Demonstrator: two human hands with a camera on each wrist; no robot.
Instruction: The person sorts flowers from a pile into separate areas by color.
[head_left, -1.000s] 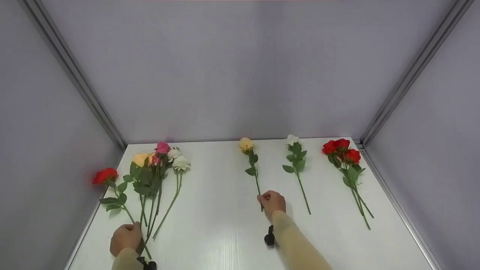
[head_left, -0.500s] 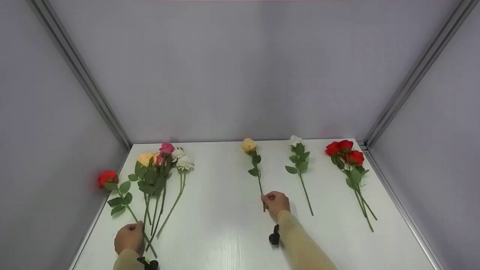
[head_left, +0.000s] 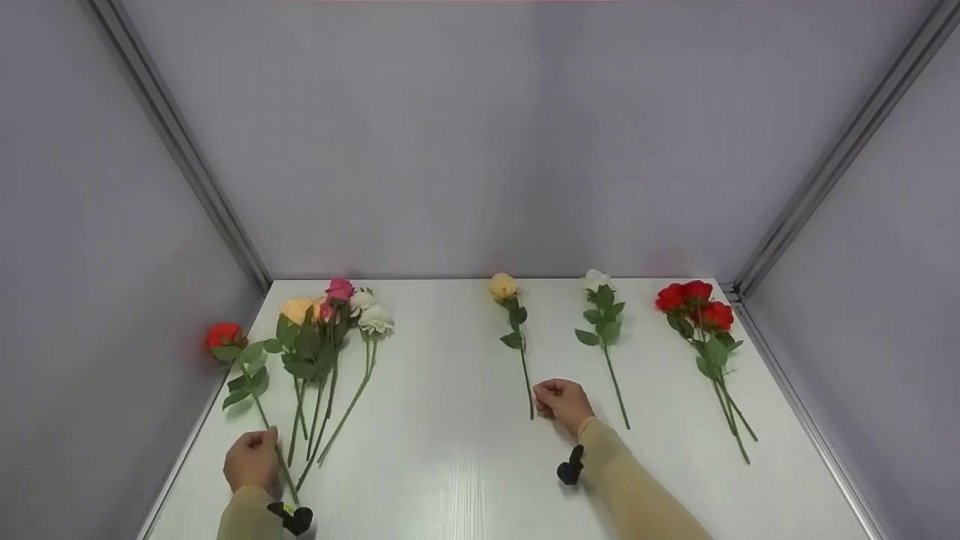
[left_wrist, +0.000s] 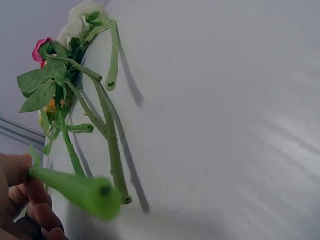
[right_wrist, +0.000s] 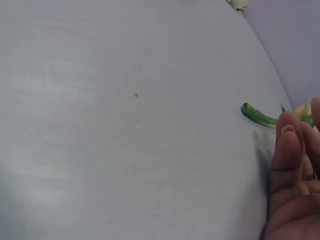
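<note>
Lone red rose: You have this rose point(head_left: 259, 379) at your left fingers point(left_wrist: 37, 200), its bloom ahead and to the left of them by the left-hand wall point(head_left: 112, 300); I can't tell whether it touches that wall. It looks not yet laid down.
Left fingers: They pinch the red rose low on its green stem, near the cut end.
Mixed flower bunch: Ahead and to the right of your left fingers, yellow, pink and white blooms lie with their leaves overlapping point(head_left: 315, 349), too tangled to count surely. I judge this the part not yet separated.
Counter: The white top point(head_left: 442, 375) between your two sets of fingers carries no stem there.
Yellow rose: It lies alone point(head_left: 517, 315) with its stem end just beside your right fingers point(right_wrist: 289, 150) and its bloom ahead of them. It seems placed.
Right fingers: They look released, loosely bent with nothing between them.
White rose: It lies by itself point(head_left: 610, 330), near your right fingers on their right, and seems settled.
Red rose trio: Three blooms lie together point(head_left: 716, 351), well to the right of your right fingers, stems crossing; this group looks done.
</note>
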